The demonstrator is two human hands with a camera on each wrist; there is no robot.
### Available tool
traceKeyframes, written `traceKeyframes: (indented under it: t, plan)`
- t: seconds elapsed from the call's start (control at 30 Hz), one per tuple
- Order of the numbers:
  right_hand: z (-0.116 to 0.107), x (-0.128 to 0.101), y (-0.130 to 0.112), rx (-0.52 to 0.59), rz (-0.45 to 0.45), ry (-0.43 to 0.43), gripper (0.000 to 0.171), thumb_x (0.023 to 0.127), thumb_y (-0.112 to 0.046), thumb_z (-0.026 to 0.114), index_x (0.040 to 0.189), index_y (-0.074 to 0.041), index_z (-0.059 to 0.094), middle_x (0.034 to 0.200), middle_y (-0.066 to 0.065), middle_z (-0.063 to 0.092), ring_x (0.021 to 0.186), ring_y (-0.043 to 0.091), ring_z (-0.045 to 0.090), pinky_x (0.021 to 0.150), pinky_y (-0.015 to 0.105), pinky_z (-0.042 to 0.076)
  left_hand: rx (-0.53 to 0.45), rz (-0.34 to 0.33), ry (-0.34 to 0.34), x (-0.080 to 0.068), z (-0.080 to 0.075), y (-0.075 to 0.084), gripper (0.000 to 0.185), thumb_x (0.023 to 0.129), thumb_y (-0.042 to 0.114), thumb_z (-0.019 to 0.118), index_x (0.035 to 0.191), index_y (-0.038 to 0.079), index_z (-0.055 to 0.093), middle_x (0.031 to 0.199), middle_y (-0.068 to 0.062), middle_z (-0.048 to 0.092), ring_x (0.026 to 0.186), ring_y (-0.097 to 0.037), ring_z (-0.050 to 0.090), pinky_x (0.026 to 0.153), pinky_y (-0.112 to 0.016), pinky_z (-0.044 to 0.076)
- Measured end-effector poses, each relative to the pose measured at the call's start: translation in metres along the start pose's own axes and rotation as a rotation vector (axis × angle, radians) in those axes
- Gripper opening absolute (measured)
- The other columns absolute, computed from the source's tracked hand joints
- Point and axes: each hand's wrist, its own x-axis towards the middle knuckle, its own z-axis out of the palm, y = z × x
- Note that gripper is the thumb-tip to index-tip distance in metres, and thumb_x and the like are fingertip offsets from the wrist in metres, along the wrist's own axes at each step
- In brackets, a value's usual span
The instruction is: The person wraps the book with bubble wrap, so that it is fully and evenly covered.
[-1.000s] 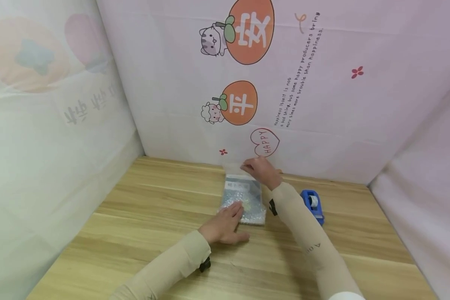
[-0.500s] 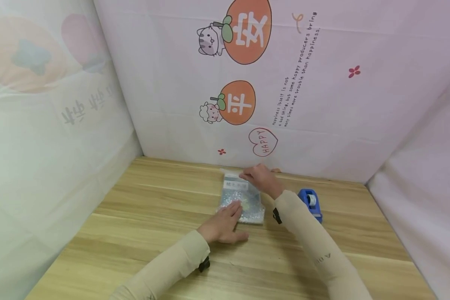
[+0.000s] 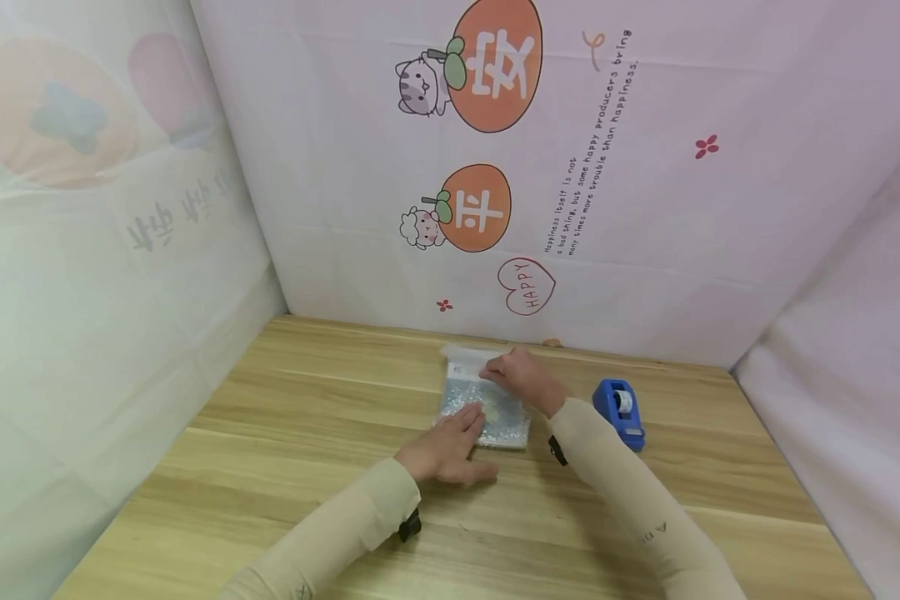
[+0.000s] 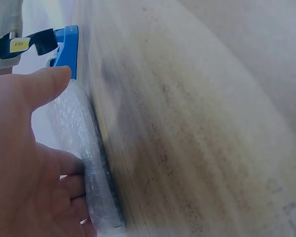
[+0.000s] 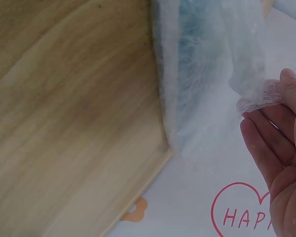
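Note:
A bluish-green book (image 3: 459, 392) lies on the wooden table, wrapped in clear bubble wrap (image 5: 209, 106). My left hand (image 3: 450, 450) rests on its near left part, fingers straight and thumb spread out on the side. In the left wrist view, the fingers (image 4: 71, 185) lie against the wrapped face. My right hand (image 3: 525, 379) pinches the free edge of the wrap between thumb and fingers, as the right wrist view shows. That flap is folded over the book's far end and hides most of the pale label on the cover.
A blue tape dispenser (image 3: 621, 417) with a roll of tape stands to the right of the book, close to my right forearm. White printed cloth (image 3: 345, 208) hangs behind the table's far edge and along both sides.
My right hand has come down from beyond the book's far edge towards me, drawing the wrap's flap over the cover. The label is now mostly covered. My left hand has stayed put.

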Motion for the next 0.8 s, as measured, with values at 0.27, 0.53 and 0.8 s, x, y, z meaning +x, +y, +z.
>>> traceKeyframes:
  t: [0.27,0.53,0.8]
  plan:
    - [0.015,-0.01,0.004,-0.04,-0.028,-0.049,0.013,0.099,-0.013,0.074,0.094,-0.007,0.084,0.092,0.004,0.083,0.076,0.008,0.076,0.07,0.027,0.063,-0.012,-0.007,-0.022,0.003,0.004,0.0,0.096,0.101,0.069,0.05,0.168,0.005,0.023,0.18,-0.009,0.009,0.168,-0.023,0.009,0.136,-0.044,0.02]
    - [0.023,-0.018,0.004,-0.013,-0.009,-0.068,0.013,0.098,-0.012,0.074,0.102,-0.004,0.084,0.1,0.008,0.084,0.092,0.02,0.081,0.081,0.034,0.066,-0.024,0.009,-0.019,0.002,0.002,0.001,0.095,0.102,0.066,0.051,0.168,0.003,0.023,0.18,-0.011,0.01,0.167,-0.026,0.011,0.136,-0.046,0.021]
    - [0.022,-0.018,0.0,-0.034,-0.023,-0.056,0.01,0.097,-0.012,0.075,0.093,-0.007,0.082,0.09,0.004,0.083,0.076,0.012,0.076,0.07,0.03,0.063,-0.221,0.076,0.035,0.009,0.001,-0.02,0.089,0.106,0.063,0.046,0.167,0.002,0.023,0.178,-0.014,0.014,0.166,-0.031,0.017,0.135,-0.05,0.022]
